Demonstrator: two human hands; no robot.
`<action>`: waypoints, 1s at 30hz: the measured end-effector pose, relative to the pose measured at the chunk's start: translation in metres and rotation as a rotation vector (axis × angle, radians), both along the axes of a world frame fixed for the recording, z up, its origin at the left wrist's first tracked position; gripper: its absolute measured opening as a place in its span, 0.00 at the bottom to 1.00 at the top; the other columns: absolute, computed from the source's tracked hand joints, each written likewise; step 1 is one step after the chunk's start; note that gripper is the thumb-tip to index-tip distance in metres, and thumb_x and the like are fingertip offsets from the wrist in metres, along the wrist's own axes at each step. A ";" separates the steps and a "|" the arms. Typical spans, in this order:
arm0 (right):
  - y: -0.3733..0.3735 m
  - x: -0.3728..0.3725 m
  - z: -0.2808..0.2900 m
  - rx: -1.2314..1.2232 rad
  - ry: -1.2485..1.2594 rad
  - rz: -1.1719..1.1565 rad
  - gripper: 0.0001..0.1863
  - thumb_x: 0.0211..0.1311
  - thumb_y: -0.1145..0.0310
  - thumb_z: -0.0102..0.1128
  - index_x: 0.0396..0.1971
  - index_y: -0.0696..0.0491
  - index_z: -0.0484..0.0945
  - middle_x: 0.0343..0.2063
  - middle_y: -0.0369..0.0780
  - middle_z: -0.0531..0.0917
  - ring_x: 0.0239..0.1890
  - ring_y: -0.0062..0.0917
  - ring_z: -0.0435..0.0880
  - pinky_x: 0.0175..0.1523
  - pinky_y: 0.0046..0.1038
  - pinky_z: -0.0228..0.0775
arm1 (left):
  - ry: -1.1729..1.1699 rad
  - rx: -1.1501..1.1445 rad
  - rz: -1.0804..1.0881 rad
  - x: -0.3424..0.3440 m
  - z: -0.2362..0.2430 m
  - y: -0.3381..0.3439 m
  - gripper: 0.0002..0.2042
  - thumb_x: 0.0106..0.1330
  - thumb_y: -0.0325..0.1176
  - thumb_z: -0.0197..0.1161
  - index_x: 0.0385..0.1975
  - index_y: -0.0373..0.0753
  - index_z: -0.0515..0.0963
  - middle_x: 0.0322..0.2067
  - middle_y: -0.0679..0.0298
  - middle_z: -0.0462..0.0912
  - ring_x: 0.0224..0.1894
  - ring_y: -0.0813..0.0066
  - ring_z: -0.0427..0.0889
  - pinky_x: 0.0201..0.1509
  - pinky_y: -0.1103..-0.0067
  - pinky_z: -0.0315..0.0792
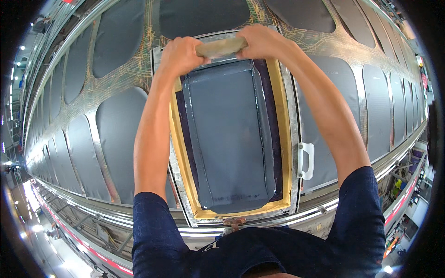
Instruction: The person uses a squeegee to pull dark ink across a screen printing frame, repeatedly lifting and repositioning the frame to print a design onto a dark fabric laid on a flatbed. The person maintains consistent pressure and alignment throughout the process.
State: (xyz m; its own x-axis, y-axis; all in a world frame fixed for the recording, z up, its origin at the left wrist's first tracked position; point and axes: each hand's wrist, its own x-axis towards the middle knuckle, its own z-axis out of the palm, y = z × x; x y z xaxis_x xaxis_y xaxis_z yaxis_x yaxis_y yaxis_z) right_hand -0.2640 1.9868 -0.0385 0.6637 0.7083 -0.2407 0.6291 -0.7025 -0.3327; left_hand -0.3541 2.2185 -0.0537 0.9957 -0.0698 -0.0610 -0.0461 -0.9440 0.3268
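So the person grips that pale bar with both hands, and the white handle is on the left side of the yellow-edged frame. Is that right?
Not quite: the head view shows the white handle on the right side of the yellow-edged frame, not the left. The left hand and right hand do both grip the pale bar.

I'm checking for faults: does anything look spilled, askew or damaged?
Nothing looks plainly broken. Two oddities: tangled yellow-orange lines between the dark panels look messy beside their smooth outlines, though whether that is damage I can't tell; and the grey surface inside the frame has uneven, glossy streaks along its sides, unlike its plainer middle.
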 end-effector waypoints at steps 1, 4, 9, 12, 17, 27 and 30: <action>0.003 0.007 -0.007 0.007 0.007 0.006 0.24 0.49 0.54 0.77 0.43 0.54 0.85 0.37 0.48 0.87 0.44 0.44 0.86 0.49 0.41 0.77 | 0.021 -0.039 0.003 0.005 -0.001 0.004 0.17 0.49 0.44 0.79 0.37 0.46 0.89 0.27 0.58 0.88 0.35 0.53 0.87 0.43 0.62 0.78; 0.003 0.006 -0.023 0.079 -0.035 -0.005 0.20 0.48 0.56 0.77 0.36 0.55 0.87 0.29 0.47 0.87 0.37 0.44 0.87 0.44 0.41 0.78 | 0.025 -0.046 0.011 0.004 -0.007 0.004 0.18 0.47 0.45 0.79 0.38 0.47 0.89 0.26 0.57 0.88 0.34 0.53 0.86 0.42 0.62 0.79; -0.008 -0.039 -0.019 0.076 -0.045 -0.019 0.17 0.48 0.58 0.76 0.34 0.54 0.87 0.27 0.47 0.87 0.36 0.44 0.87 0.43 0.41 0.77 | -0.006 -0.088 -0.014 -0.038 -0.009 -0.007 0.17 0.48 0.46 0.78 0.37 0.49 0.89 0.26 0.59 0.88 0.34 0.55 0.87 0.42 0.63 0.79; -0.025 -0.095 -0.008 0.058 -0.017 -0.015 0.16 0.49 0.59 0.76 0.34 0.53 0.87 0.27 0.47 0.86 0.36 0.44 0.87 0.43 0.41 0.77 | 0.059 -0.029 -0.010 -0.090 -0.002 -0.026 0.18 0.50 0.46 0.79 0.41 0.49 0.89 0.29 0.57 0.89 0.36 0.55 0.88 0.44 0.64 0.79; -0.073 -0.230 -0.014 0.080 -0.039 0.013 0.11 0.49 0.63 0.76 0.31 0.51 0.87 0.24 0.46 0.85 0.32 0.44 0.86 0.42 0.42 0.77 | 0.074 -0.058 -0.038 -0.226 0.007 -0.073 0.12 0.52 0.44 0.77 0.34 0.48 0.89 0.28 0.60 0.88 0.36 0.58 0.87 0.46 0.64 0.76; -0.129 -0.382 0.000 0.167 -0.009 0.051 0.13 0.41 0.71 0.75 0.31 0.50 0.87 0.28 0.41 0.86 0.37 0.35 0.84 0.54 0.35 0.70 | 0.008 -0.129 -0.091 -0.384 0.008 -0.120 0.09 0.52 0.37 0.77 0.32 0.46 0.87 0.30 0.69 0.87 0.35 0.68 0.83 0.50 0.70 0.66; -0.113 -0.328 -0.003 0.115 -0.008 0.052 0.10 0.46 0.66 0.75 0.31 0.49 0.87 0.28 0.41 0.86 0.36 0.36 0.84 0.51 0.36 0.72 | -0.002 -0.103 -0.117 -0.328 0.009 -0.099 0.10 0.53 0.40 0.77 0.32 0.47 0.87 0.31 0.68 0.88 0.35 0.67 0.84 0.49 0.69 0.67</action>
